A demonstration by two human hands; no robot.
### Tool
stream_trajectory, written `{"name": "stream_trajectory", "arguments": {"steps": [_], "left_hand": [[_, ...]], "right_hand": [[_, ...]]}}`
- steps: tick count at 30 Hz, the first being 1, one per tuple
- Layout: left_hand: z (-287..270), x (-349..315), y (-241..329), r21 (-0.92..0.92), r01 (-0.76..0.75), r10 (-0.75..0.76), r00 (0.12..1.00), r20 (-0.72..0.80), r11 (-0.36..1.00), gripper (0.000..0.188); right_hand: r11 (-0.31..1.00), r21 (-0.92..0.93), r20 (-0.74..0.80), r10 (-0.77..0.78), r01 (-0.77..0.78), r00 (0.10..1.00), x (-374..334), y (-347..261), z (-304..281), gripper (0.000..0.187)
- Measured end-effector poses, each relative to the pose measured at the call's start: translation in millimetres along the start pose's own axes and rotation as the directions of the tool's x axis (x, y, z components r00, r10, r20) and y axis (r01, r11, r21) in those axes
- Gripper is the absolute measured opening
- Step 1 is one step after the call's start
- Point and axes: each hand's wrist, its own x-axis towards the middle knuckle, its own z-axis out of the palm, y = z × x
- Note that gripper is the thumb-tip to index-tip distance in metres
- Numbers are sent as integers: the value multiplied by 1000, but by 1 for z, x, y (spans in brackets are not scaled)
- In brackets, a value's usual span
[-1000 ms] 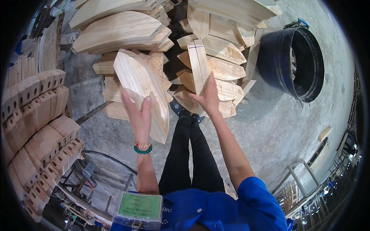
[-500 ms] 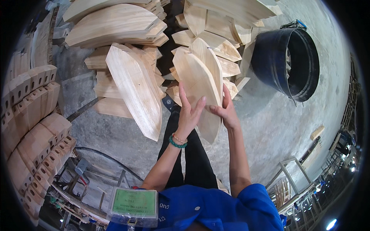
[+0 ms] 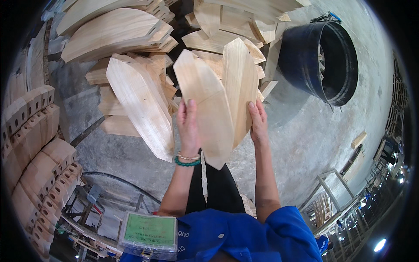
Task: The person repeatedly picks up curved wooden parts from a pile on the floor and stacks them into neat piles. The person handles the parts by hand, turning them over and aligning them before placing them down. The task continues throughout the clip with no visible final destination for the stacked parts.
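Observation:
Two pale, curved wooden boards with angled ends are held up in front of me. My left hand [image 3: 188, 129] grips the left wooden board [image 3: 205, 109] along its outer edge, thumb on its face. On the outer edge of the right wooden board [image 3: 240, 83] my right hand [image 3: 258, 120] is closed, its thumb also on the face. The left board overlaps the lower part of the right one, and their tops spread apart. Left of them, a similar board [image 3: 137, 105] lies slanted on top of a stack.
Stacked curved boards [image 3: 115, 32] stand at the far side. A dark round tub [image 3: 301, 59] lies tipped on the concrete floor [image 3: 301, 144] at the right. Wooden parts with holes [image 3: 43, 157] are piled at the left. A black hose [image 3: 118, 177] runs along the floor.
The two boards, nearly together before, have fanned apart, and the right one now shows its broad face. My hands have moved outward to opposite edges.

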Motion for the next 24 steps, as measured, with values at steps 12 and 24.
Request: {"name": "stream_trajectory", "arguments": {"steps": [12,24], "left_hand": [[-12,-33,71,176,77,-74,997,-23,981,40],[-77,-12,136,925,-93,425,902,-78,367,61]], "right_hand": [[995,14,-53,104,-103,993,-1,-5,-24,51],[990,-89,137,121,-109,983,-23,-28,10,50]]}}
